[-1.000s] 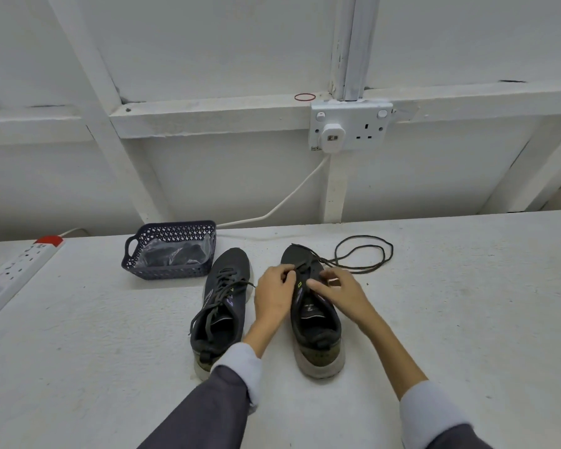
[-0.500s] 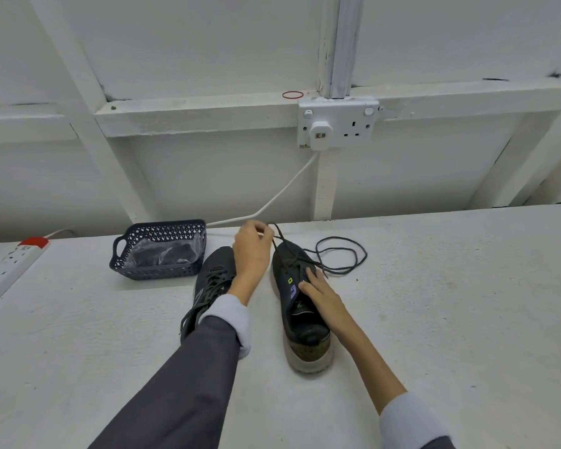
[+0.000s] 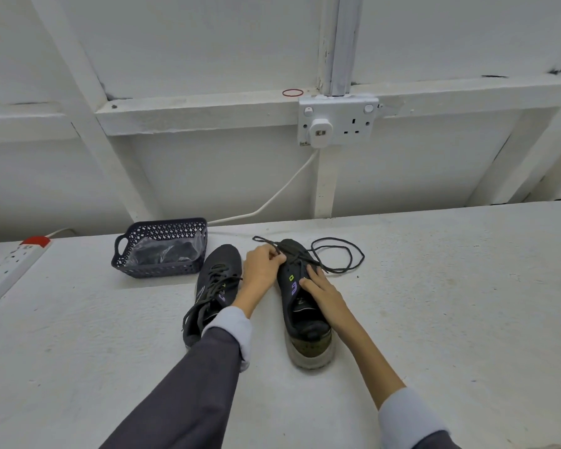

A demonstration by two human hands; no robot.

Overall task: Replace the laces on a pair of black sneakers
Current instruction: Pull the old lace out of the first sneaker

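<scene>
The left hand (image 3: 262,268) grip pinches the thin dark cord lace (image 3: 362,257) at the toe of the black fabric sneaker (image 3: 305,322); the right hand (image 3: 323,294) grip is spread, straight fingers (image 3: 312,274) pressing its upper. Slack lace loops on the rough white tabletop (image 3: 434,303) beside it. The sleeve (image 3: 191,384) hides the heel of the second sneaker (image 3: 219,270); the bagged contents of the perforated basket (image 3: 156,270) are indistinct.

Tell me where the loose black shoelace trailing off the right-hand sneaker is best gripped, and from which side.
Pinch the black shoelace at the outer bend of its loose loop, coming down from above on the right. That stretch lies flat on the white tabletop, clear of the black sneaker; nearer the eyelets the left hand pinches it and the right hand rests on the shoe.
</scene>
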